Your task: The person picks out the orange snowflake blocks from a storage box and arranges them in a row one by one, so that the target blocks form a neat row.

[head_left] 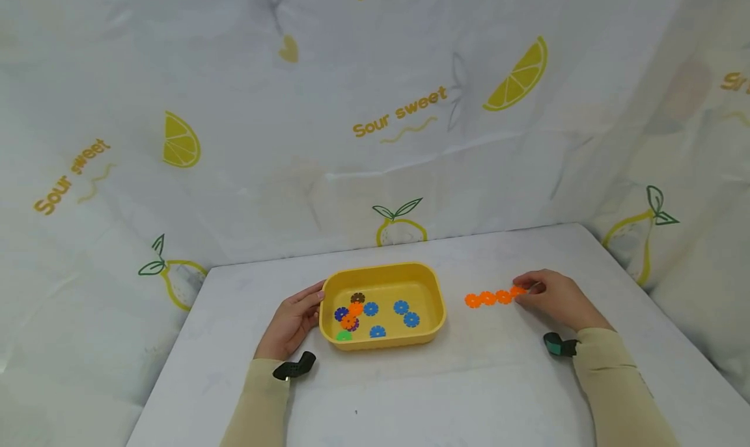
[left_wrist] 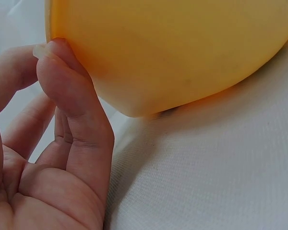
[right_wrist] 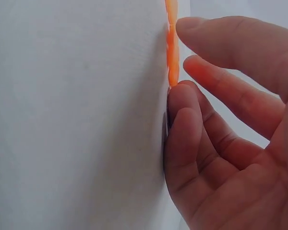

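A yellow plastic tray (head_left: 383,343) stands on the table, and my left hand (head_left: 291,320) grips its left rim. In the left wrist view, the thumb and a finger pinch the tray wall (left_wrist: 182,52). Off to the right lies a straight row of several orange notched snowflake discs (head_left: 487,298). My right hand (head_left: 556,297) has its fingertips on either side of the end orange disc (head_left: 518,291), partly hiding it. Seen edge-on in the right wrist view, the orange discs (right_wrist: 173,57) lie right at the fingertips. A thin dark sliver (right_wrist: 165,124) shows by the lower fingers.
Inside the tray are loose blue discs (head_left: 401,307), a brown disc (head_left: 357,298), a green disc (head_left: 344,336), orange discs (head_left: 348,321) and purple discs (head_left: 341,313). The white table (head_left: 439,395) meets a lemon-printed cloth (head_left: 281,206) behind. Both wrists wear dark straps.
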Motion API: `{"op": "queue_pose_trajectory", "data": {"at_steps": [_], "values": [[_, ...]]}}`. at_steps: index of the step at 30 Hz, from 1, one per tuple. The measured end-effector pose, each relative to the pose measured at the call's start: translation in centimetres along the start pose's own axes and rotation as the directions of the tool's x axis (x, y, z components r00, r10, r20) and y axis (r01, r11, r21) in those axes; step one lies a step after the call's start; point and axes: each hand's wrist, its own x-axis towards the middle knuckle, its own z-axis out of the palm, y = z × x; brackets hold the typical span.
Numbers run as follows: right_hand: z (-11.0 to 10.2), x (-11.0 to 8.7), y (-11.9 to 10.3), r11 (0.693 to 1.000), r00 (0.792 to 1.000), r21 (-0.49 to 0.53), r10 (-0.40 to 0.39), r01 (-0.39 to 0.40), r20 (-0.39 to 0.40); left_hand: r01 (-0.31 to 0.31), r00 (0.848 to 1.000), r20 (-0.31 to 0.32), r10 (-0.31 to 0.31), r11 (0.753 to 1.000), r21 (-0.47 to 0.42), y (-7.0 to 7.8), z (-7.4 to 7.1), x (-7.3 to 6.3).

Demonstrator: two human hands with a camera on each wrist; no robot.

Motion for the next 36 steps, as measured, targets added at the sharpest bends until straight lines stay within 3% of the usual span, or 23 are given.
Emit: {"op": "queue_pose_trajectory", "data": {"at_steps": [9,14,17,23,27,33,36], "values": [[0.0,-0.4,-2.6,0.997,0.997,0.012,-0.076,0.076,-0.015,-0.001,1.0,-0.009,0.001,0.999,0.034,-0.3,0.3,0.2],[0.2,0.8,-7.6,0.986,0.986,0.001,-0.165,0.165,0.035,-0.009,1.0,0.02,0.008,0.999,0.038,-0.3,0.8,0.4],[0.7,2.3,-11.4,0.97,0.967,-0.009,-0.242,0.244,0.08,-0.012,1.0,0.014,0.012,0.999,0.033,-0.2,0.7,0.3],[3.1,4.9,-18.3,0.925,0.899,-0.025,-0.363,0.38,0.245,-0.023,1.0,0.01,0.023,0.998,0.05,0.1,0.2,0.0],[5.8,6.2,-21.8,0.888,0.837,-0.057,-0.406,0.456,0.366,-0.029,1.0,0.012,0.029,0.997,0.07,0.1,0.1,0.1],[9.8,7.4,-25.5,0.816,0.744,-0.099,-0.46,0.569,0.485,-0.035,0.999,0.014,0.034,0.997,0.074,0.1,0.0,0.2],[11.6,7.8,-26.6,0.797,0.715,-0.098,-0.471,0.596,0.516,-0.038,0.999,0.025,0.036,0.997,0.065,0.2,-0.1,0.1]]}}
